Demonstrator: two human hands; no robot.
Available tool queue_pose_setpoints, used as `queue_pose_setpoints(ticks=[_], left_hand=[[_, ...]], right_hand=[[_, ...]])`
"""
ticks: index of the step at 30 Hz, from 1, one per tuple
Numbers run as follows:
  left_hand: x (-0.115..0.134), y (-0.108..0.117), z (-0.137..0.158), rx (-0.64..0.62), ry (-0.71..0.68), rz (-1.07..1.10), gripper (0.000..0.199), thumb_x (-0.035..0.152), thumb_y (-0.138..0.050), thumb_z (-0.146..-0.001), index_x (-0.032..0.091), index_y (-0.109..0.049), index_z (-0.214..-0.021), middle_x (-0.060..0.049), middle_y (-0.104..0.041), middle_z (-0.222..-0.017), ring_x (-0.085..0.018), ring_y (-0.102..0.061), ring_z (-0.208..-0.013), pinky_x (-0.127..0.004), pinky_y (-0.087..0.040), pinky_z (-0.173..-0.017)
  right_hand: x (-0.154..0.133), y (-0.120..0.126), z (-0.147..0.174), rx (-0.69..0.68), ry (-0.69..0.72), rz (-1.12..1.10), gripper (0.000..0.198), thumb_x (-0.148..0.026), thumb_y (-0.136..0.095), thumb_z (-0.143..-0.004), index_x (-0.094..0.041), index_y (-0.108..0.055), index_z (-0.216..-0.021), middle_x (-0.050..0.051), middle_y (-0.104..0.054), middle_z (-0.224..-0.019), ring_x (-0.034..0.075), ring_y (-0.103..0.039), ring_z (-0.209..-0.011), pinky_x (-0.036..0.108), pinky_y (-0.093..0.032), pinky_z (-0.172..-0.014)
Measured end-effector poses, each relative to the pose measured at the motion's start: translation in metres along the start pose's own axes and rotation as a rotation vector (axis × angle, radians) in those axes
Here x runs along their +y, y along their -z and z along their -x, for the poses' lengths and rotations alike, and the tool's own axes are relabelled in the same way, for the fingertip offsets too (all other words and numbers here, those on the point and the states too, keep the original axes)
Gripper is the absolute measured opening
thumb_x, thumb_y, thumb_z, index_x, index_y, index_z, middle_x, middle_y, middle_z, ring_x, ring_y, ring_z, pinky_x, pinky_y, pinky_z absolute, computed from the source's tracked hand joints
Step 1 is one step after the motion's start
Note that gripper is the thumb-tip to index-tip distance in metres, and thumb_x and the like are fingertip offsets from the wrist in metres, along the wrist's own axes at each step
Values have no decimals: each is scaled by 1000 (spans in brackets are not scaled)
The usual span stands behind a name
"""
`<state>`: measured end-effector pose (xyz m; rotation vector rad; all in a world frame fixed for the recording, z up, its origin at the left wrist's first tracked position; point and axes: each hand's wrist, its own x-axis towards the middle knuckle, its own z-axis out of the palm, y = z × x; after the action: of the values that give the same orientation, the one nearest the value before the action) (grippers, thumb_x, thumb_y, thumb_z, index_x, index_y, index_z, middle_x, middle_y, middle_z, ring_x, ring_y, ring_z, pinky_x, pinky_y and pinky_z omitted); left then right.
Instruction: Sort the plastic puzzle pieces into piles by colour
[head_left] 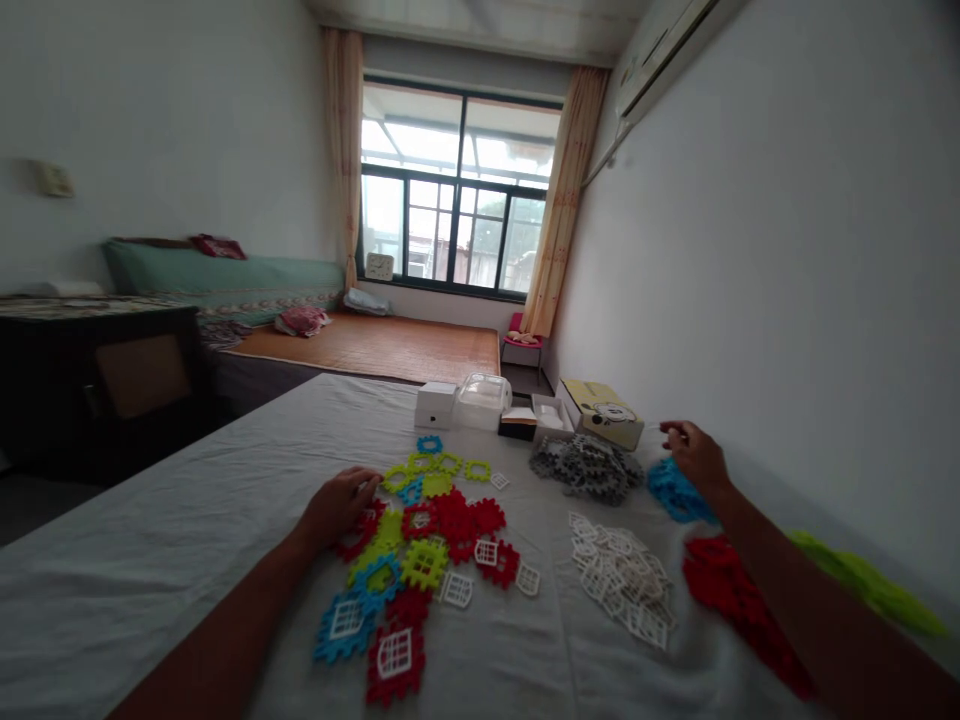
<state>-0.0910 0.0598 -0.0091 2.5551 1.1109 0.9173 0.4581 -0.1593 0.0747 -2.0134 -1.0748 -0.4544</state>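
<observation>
My left hand (pixel 343 508) rests palm down at the left edge of a spread of toothed plastic building pieces, its fingers stretched out over a red piece (pixel 369 530). Lime green pieces (pixel 425 563), blue pieces (pixel 345 622) and red pieces (pixel 457 520) lie flat there, some with white lattice windows (pixel 395 653) on or beside them. My right hand (pixel 694 457) is raised over a pile of blue pieces (pixel 675 492). Its thumb and forefinger are drawn together at the tips; what they pinch is too blurred to make out.
Grey pieces (pixel 589 468), white lattice windows (pixel 622 580), red pieces (pixel 731 595) and green pieces (pixel 862 580) lie in piles on the right of the cloth-covered table (pixel 247 490). At the back stand a white box (pixel 435 405), a clear container (pixel 482 400) and a yellow carton (pixel 604 412).
</observation>
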Motion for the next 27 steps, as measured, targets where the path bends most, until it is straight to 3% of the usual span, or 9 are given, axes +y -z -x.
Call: queue_pose_setpoints(ticks=[2, 6, 8, 11, 15, 19, 23, 27], left_hand=[[5, 1, 2, 0, -21, 9, 37, 41, -37, -88, 22, -69, -92, -4, -69, -98, -19, -61, -95, -28, -45, -86], [10, 3, 5, 6, -25, 26, 36, 36, -36, -89, 21, -69, -90, -6, -68, -97, -19, -60, -95, -28, -44, -86], [10, 3, 7, 10, -14, 32, 35, 35, -37, -89, 21, -69, -90, -6, -68, -96, -19, -60, -94, -28, -44, -86], [10, 2, 9, 14, -9, 38, 33, 33, -38, -90, 20, -68, -91, -6, -67, -96, -18, -59, -94, -27, -43, -86], [9, 0, 10, 15, -10, 42, 31, 32, -39, -90, 20, -67, -90, -6, -67, -96, -17, -59, -94, -26, -42, -86], [8, -1, 11, 14, 1, 48, 31, 33, -39, -90, 21, -67, -90, -5, -67, -94, -17, -59, -93, -26, -42, -85], [9, 0, 10, 15, -7, 59, 31, 33, -39, -90, 21, -67, -89, -5, -67, -95, -17, -59, -93, -26, -42, -85], [9, 3, 8, 20, 8, 56, 33, 34, -38, -90, 21, -68, -89, -5, -68, -95, -18, -59, -93, -26, -43, -84]], right_hand=[[-60, -30, 15, -176, 128, -124, 31, -35, -40, -83, -20, -62, -99, 6, -70, -89, 16, -66, -67, 26, -48, -63], [-179, -94, 75, -567, 530, -208, 28, -36, -44, -85, -21, -63, -99, 3, -70, -87, 16, -64, -73, 26, -47, -67], [-223, -125, 100, -659, 670, -137, 26, -31, -45, -86, -21, -64, -100, 3, -69, -92, 16, -63, -80, 26, -47, -73], [-265, -168, 114, -681, 726, -45, 26, -25, -46, -86, -20, -65, -104, 6, -66, -105, 18, -58, -97, 27, -43, -85], [-291, -208, 105, -673, 703, 60, 34, -16, -42, -85, -19, -62, -113, 7, -62, -117, 20, -51, -108, 29, -38, -92], [-298, -221, 100, -702, 706, 165, 28, -19, -47, -82, -23, -67, -100, 5, -64, -111, 22, -52, -105, 32, -40, -88], [-299, -209, 101, -653, 719, 198, 18, -22, -52, -80, -20, -67, -89, 9, -65, -103, 24, -50, -106, 35, -39, -88], [-290, -177, 103, -543, 686, 146, 22, -25, -48, -83, -20, -63, -99, 10, -61, -109, 22, -49, -109, 34, -39, -89]])
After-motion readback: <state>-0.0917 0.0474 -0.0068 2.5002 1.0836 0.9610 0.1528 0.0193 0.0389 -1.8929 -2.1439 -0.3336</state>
